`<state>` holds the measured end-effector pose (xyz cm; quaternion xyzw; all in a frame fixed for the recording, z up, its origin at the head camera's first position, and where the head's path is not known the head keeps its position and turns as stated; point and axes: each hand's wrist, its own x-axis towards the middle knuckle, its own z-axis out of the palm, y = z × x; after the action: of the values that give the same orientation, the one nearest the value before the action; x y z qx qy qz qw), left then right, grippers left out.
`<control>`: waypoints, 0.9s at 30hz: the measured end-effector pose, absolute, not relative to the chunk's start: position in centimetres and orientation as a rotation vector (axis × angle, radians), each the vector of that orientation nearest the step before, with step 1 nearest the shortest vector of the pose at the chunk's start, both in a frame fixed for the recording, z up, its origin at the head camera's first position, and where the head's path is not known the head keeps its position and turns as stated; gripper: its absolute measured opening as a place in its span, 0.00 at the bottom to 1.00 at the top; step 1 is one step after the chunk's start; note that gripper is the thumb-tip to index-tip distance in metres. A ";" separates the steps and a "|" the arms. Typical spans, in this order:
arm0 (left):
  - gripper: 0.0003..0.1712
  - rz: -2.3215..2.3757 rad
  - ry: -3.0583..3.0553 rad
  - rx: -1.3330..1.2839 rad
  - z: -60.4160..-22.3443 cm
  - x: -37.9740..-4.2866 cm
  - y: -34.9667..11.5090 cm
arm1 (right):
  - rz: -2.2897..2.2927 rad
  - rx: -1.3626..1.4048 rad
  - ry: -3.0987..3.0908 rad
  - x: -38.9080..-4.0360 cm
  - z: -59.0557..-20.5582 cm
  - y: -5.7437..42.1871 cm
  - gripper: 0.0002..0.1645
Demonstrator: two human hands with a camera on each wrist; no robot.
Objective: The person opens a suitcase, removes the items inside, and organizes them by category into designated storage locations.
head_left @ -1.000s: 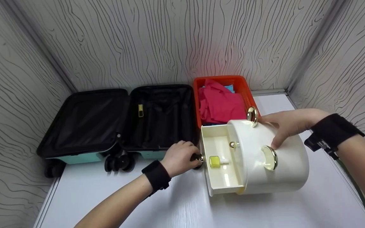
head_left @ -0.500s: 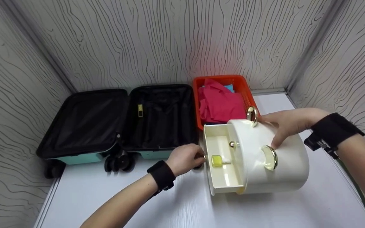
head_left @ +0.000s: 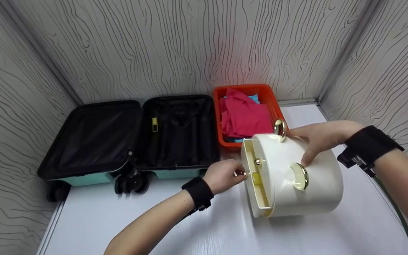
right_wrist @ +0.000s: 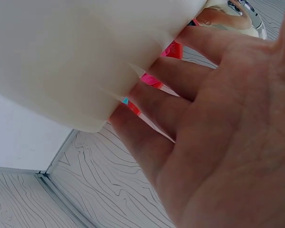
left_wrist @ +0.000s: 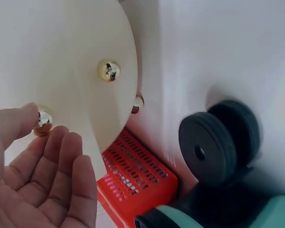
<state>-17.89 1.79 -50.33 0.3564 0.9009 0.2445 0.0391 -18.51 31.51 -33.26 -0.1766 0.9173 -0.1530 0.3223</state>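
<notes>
A cream rounded storage box (head_left: 317, 198) with gold-trimmed handles lies on the white table, its drawer (head_left: 257, 209) slightly out on the left. My left hand (head_left: 225, 176) pinches the drawer's gold knob (left_wrist: 44, 121) between thumb and fingertips. Inside the drawer a small yellow bottle (head_left: 256, 179) partly shows. Another gold knob (head_left: 258, 162) sits on the box's flat end. My right hand (head_left: 322, 139) rests on top of the box, thumb beside the front handle (head_left: 301, 176). In the right wrist view its fingers (right_wrist: 154, 107) stretch out against the cream surface.
An open black-lined suitcase (head_left: 94, 138) with mint sides and black wheels (head_left: 133, 183) lies to the left. Behind the box stands an orange basket (head_left: 275, 102) holding pink cloth (head_left: 248, 117) and some blue cloth. Wood-patterned walls enclose the table.
My left hand has moved right, pushing the drawer most of the way into the box. The yellow bottle is now partly covered. My right hand has stayed on the box.
</notes>
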 end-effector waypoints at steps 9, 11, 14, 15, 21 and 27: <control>0.06 0.758 2.762 1.090 -50.6 -17.9 3.9 | -0.416 -0.491 2.405 -18.5 -33.4 31.5 0.62; 0.06 0.772 2.759 1.090 -50.7 -18.0 4.2 | -0.423 -0.491 2.397 -18.6 -33.4 31.5 0.62; 0.06 0.798 2.753 1.078 -50.9 -18.0 4.4 | -0.433 -0.475 2.381 -18.6 -33.3 31.4 0.62; 0.06 0.816 2.745 1.070 -50.9 -18.0 4.5 | -0.432 -0.466 2.379 -18.6 -33.3 31.4 0.62; 0.09 0.890 2.694 1.007 -51.7 -17.7 4.1 | -0.426 -0.450 2.368 -18.5 -33.1 31.5 0.61; 0.15 0.747 2.717 0.952 -53.6 -17.1 4.2 | -0.420 -0.446 2.371 -18.5 -33.2 31.5 0.60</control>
<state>-17.13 4.17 -53.57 0.3190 0.9103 0.2504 0.0834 -18.47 31.45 -33.21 -0.1714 0.9107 -0.1614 0.3393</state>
